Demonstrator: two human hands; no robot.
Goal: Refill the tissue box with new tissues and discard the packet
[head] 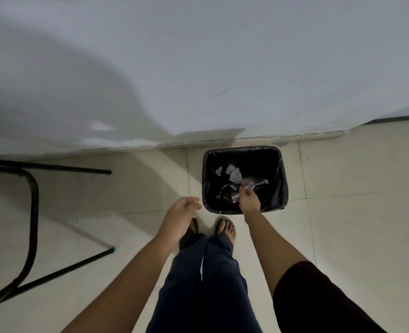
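A square waste bin (282, 188) lined with a black bag stands on the floor against the wall. My right hand (249, 200) reaches over its near rim and pinches a crumpled clear plastic tissue packet (254, 182) with a red mark, held just inside the bin's mouth. White crumpled paper (233, 173) lies deeper in the bin. My left hand (180, 217) hangs to the left of the bin, fingers loosely curled and holding nothing. The tissue box is not in view.
A pale wall (222, 68) rises right behind the bin. Black metal chair legs (30, 212) stand on the tiled floor at the left. My feet in sandals (225, 230) and dark trousers are directly below the bin.
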